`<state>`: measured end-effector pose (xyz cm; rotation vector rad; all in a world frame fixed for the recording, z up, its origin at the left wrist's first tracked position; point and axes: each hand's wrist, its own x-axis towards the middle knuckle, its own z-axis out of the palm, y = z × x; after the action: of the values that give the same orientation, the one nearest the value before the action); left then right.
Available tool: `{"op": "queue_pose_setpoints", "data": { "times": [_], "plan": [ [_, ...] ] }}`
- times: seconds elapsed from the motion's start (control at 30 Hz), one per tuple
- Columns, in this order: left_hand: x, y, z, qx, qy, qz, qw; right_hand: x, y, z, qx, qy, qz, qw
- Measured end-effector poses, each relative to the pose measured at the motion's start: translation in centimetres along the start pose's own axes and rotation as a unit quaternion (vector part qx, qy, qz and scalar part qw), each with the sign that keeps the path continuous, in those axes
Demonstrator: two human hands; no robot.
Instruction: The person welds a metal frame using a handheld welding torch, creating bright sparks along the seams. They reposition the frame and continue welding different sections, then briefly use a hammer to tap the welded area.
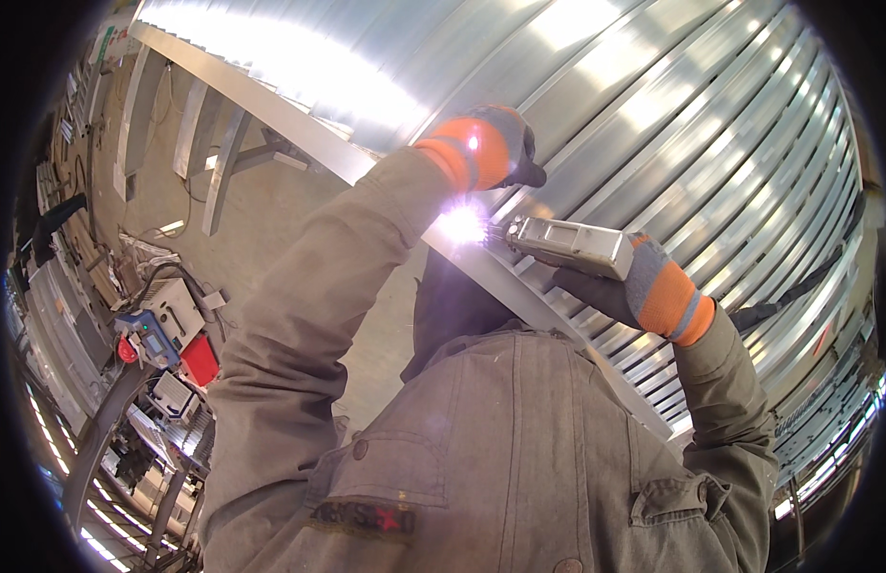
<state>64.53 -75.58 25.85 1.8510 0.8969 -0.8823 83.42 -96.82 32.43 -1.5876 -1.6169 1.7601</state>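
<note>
My right hand (pixel 658 291), in an orange and grey glove with dark fingers, is wrapped round a boxy grey metal welding torch (pixel 581 246). The torch's nozzle points left, and a bright white-violet arc glows at its tip, over the edge of a metal rail (pixel 491 279). Just above the glare my left hand (pixel 481 148), gloved alike, is closed over the metal slats (pixel 596 143); what its curled fingers hold, if anything, is hidden. The slats run side by side and meet the long flat rail. The glare hides the joint at the nozzle.
Metal legs or brackets (pixel 193 129) stick out below the rail on the left. On the floor stand a white and blue machine (pixel 166 320) and a red box (pixel 200 359), with cables nearby. Long metal bars (pixel 66 334) lie at the far left.
</note>
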Motion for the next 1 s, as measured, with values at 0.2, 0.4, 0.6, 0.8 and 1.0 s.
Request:
{"op": "queue_pose_setpoints", "data": {
  "times": [0.2,0.4,0.6,0.8,1.0],
  "plan": [
    [0.7,1.3,1.5,0.008,-0.006,0.016,1.000,0.2,-2.0,-0.8,-0.034,-0.009,-0.003,0.999],
    [1.4,2.9,1.4,0.048,-0.018,-0.032,0.998,-2.7,-2.6,-1.5,0.045,0.040,0.047,0.997],
    [2.6,2.6,2.3,0.040,-0.033,-0.049,0.997,-6.9,-2.0,-1.4,0.125,0.098,0.119,0.980],
    [4.3,2.1,2.0,0.043,-0.087,-0.058,0.994,-8.7,0.3,0.2,0.139,0.074,0.086,0.984],
    [4.2,1.4,1.9,0.000,-0.107,-0.064,0.992,-9.7,2.0,1.1,0.173,0.072,0.059,0.981]
  ]
}}
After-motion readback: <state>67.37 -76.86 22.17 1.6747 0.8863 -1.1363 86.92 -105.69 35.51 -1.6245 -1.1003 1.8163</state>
